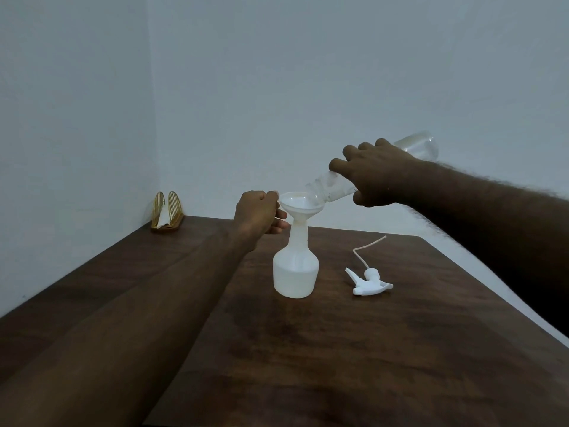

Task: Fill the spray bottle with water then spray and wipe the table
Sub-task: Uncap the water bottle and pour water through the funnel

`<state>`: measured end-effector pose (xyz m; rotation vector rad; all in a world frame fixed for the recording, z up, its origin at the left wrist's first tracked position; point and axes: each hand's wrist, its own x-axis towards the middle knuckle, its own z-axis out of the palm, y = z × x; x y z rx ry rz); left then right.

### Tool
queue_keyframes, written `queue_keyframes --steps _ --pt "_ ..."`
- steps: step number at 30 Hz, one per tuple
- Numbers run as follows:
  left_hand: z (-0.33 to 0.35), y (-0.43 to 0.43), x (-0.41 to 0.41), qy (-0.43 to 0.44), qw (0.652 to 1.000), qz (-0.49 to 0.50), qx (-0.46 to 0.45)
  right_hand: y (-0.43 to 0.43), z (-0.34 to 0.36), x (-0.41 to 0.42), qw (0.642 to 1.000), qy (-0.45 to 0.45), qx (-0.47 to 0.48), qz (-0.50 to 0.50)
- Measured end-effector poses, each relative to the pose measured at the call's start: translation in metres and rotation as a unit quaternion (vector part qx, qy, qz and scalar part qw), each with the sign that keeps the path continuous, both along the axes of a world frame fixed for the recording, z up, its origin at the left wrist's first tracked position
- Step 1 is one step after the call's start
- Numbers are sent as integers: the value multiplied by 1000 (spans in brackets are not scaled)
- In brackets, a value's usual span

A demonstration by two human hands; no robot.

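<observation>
While the white plastic funnel (300, 202) is pinched by the left hand (258, 215), the clear plastic bottle (331, 188) clasped by the right hand (374, 177) is slanted down-left into it.

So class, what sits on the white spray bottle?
A white funnel sits in its neck, left hand holding the rim, a clear bottle tipped into its bowl. The stem is hidden by the neck.

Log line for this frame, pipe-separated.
right hand: tilts clear bottle into funnel | left hand: holds funnel rim | spray bottle: upright | trigger head: on table
</observation>
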<state>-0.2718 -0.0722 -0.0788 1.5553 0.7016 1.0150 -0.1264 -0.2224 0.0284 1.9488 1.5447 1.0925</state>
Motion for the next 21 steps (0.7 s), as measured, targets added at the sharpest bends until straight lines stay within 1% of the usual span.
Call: queue_keyframes --steps 12,21 --pt "-1 3 0 -1 1000 0 -9 5 8 -1 998 -37 9 39" --pt "-3 4 -3 -4 1000 6 -13 9 6 2 996 -44 34 72"
